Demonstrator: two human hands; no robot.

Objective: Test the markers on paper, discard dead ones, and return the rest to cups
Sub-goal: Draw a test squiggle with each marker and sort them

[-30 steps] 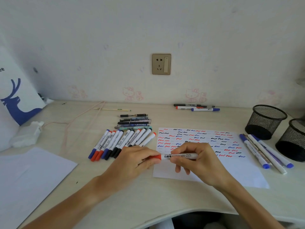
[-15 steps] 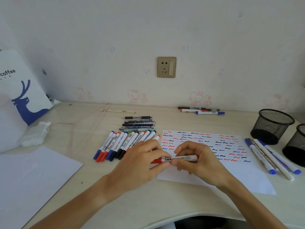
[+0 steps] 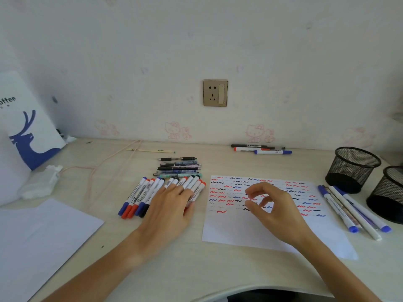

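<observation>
My left hand (image 3: 172, 203) lies flat, fingers straight, on the right end of the row of markers (image 3: 157, 194) at the middle of the desk (image 3: 196, 269), its fingertips resting across the white barrels (red, blue and black caps poke out at both ends). My right hand (image 3: 277, 211) hovers over the test paper (image 3: 250, 232), fingers loosely curled, thumb and forefinger apart, holding nothing. The sheet carries rows of red, blue and black squiggles. To its right lie a few more markers (image 3: 349, 209), just beside two black mesh cups (image 3: 353, 168). Three markers (image 3: 261, 149) sit by the wall, and a stack of dark pens (image 3: 178, 167) lies behind the row.
</observation>
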